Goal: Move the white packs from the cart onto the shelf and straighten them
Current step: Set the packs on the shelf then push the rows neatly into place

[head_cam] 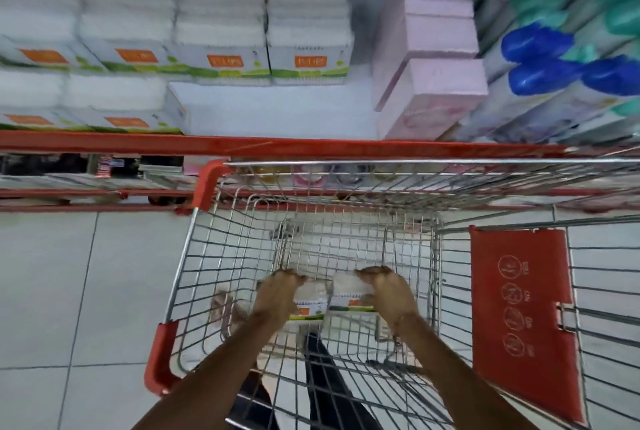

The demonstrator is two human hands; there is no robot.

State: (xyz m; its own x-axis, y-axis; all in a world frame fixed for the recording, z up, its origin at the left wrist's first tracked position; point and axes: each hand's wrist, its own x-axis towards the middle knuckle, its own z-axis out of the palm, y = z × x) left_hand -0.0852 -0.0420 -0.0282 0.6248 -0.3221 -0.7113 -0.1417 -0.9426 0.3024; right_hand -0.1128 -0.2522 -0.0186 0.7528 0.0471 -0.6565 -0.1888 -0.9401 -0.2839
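Gripping white packs [327, 294] inside the cart [194, 256], left hand [277, 294] and right hand [388, 292] clamp them.

Likely a supermarket — stocked shelf [277, 147], wire cart [346, 163].

White packs [221, 48] with orange label patches and green bands, upper left. Pale pink boxes [433, 83] right of centre top. Blue-capped and teal-capped bottles [540, 59], upper right. Red shelf edge [242, 147] across the middle. Silver wire cart [221, 249] with red corner bumpers and a red seat flap [519, 308] printed with white round icons. Light grey floor tiles [69, 291], lower left.
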